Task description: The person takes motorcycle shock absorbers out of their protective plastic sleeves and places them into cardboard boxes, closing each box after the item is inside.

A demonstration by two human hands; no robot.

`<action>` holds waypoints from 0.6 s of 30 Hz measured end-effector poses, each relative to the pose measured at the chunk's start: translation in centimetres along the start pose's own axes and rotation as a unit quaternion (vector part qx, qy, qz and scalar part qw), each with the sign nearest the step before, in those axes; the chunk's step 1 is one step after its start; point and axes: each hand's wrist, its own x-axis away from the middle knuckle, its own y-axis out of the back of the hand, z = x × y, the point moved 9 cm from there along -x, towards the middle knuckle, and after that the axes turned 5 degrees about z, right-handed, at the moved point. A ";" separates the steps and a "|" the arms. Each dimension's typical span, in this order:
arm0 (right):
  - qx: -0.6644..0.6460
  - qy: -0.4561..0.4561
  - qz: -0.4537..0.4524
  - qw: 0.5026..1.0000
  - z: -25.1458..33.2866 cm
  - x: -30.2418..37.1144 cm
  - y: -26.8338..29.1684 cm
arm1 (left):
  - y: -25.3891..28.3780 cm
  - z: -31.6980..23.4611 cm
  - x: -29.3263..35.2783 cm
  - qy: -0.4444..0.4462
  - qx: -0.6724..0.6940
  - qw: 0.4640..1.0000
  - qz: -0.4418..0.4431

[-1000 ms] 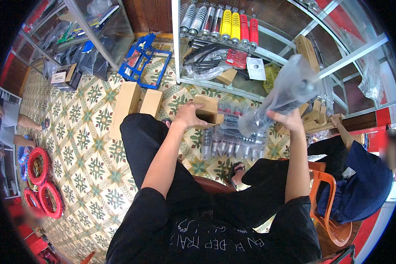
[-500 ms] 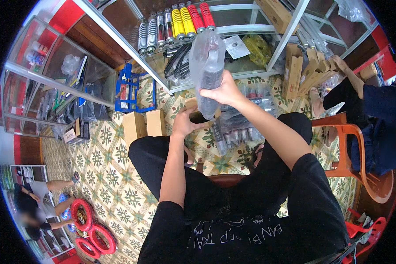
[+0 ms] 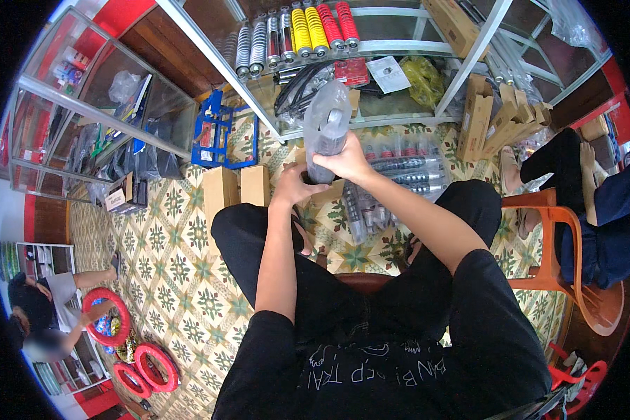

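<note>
My right hand [image 3: 344, 162] is wrapped round a grey shock absorber [image 3: 331, 133] in a clear plastic bag. The part stands upright in front of me, the loose end of the bag sticking up above it. Just below, my left hand [image 3: 292, 186] grips an open cardboard box [image 3: 327, 192]. The lower end of the shock absorber is at the box's mouth; how far in it reaches is hidden by my hands. More bagged shock absorbers [image 3: 416, 171] lie on the tiled floor beyond my knees, to the right.
Two upright cardboard boxes [image 3: 255, 185] stand by my left knee, near a blue rack [image 3: 220, 136]. A glass case with coloured shock absorbers [image 3: 308, 31] is ahead. Several long cartons [image 3: 476, 115], an orange chair [image 3: 570, 245] and a seated person are right. Another person handles red tyres [image 3: 107, 317] at left.
My right hand has lowered the bagged shock absorber toward the box in my left hand. At left, the other person has lifted one red tyre; the person at right has drawn a hand back from the cartons.
</note>
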 end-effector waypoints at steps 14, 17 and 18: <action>0.013 -0.030 -0.002 0.999 -5.1 2.9 -3.0 | 4.5 -2.9 2.3 -0.109 -0.069 0.981 -0.144; 0.065 -0.016 0.022 0.998 -3.7 3.0 -3.8 | 7.2 -5.0 4.6 -0.214 0.038 0.965 -0.146; 0.065 -0.006 0.028 0.997 -3.8 3.1 -3.9 | 7.1 -5.6 4.8 -0.213 0.038 0.966 -0.144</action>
